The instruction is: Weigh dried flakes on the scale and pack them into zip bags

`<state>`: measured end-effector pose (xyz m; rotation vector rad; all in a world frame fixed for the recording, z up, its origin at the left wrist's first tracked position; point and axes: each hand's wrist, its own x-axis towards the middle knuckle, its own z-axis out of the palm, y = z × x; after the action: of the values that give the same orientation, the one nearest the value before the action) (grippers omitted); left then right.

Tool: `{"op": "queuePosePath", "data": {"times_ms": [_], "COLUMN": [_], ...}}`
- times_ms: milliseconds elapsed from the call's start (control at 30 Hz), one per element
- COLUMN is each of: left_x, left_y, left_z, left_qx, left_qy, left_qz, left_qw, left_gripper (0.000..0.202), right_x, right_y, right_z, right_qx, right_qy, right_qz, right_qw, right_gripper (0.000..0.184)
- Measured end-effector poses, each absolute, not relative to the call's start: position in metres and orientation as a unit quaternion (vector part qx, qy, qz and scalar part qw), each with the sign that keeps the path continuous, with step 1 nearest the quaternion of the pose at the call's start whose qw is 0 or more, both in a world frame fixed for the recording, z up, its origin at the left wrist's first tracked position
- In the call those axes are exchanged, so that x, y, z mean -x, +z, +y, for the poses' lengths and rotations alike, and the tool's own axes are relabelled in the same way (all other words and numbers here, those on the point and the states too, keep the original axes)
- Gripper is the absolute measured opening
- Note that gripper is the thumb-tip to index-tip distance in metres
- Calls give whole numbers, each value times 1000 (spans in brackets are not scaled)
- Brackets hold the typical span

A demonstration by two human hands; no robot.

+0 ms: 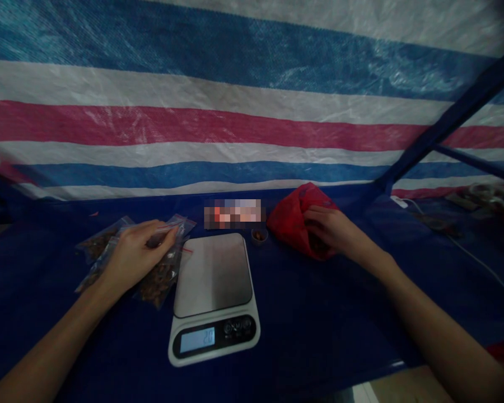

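My left hand (138, 249) is closed on the top edge of a clear zip bag (157, 282) with brown pieces inside, left of the scale. Another zip bag (98, 243) of brown pieces lies behind that hand, partly covered by it. At the mouth of a red plastic bag (296, 218), my right hand (327, 226) has its fingers curled, the tips hidden inside. What they hold, if anything, does not show. Between the hands stands a white digital kitchen scale (214, 280) with a bare metal plate; its display seems to read 2.0.
A small round cup (259, 237) with brown bits stands between the scale and the red bag. Behind the scale lies a blurred-out item (235, 214). A white cable (457, 246) runs along the right. Blue frame posts (437, 129) and a striped tarp (235, 123) close off the back.
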<state>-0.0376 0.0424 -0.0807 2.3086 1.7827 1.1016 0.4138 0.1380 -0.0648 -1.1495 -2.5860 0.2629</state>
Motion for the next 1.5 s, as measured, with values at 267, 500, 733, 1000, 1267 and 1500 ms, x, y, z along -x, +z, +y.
{"op": "queuePosePath", "data": {"times_ms": [267, 500, 733, 1000, 1267, 1500], "left_x": [33, 32, 34, 36, 35, 36], "left_y": [-78, -78, -80, -82, -82, -82], "left_z": [41, 42, 42, 40, 42, 40], "left_qx": [-755, -768, -782, -775, -784, -786], "left_qy": [356, 361, 356, 344, 334, 342], "left_qz": [551, 530, 511, 530, 524, 515], "left_qw": [-5, 3, -23, -23, -12, -13], "left_gripper": [33, 26, 27, 26, 31, 29], "right_x": [-393, -335, -305, -306, -299, -301], "right_y": [-34, -12, -26, -25, -23, -32], "right_z": [122, 109, 114, 120, 127, 131], "right_qx": [383, 305, 283, 267, 270, 291], "right_qy": [80, 130, 210, 218, 249, 270], "right_qz": [-863, -897, -911, -925, -920, -901], "right_qw": [318, 293, 216, 159, 134, 177], "right_gripper": [7, 9, 10, 9, 5, 4]}}
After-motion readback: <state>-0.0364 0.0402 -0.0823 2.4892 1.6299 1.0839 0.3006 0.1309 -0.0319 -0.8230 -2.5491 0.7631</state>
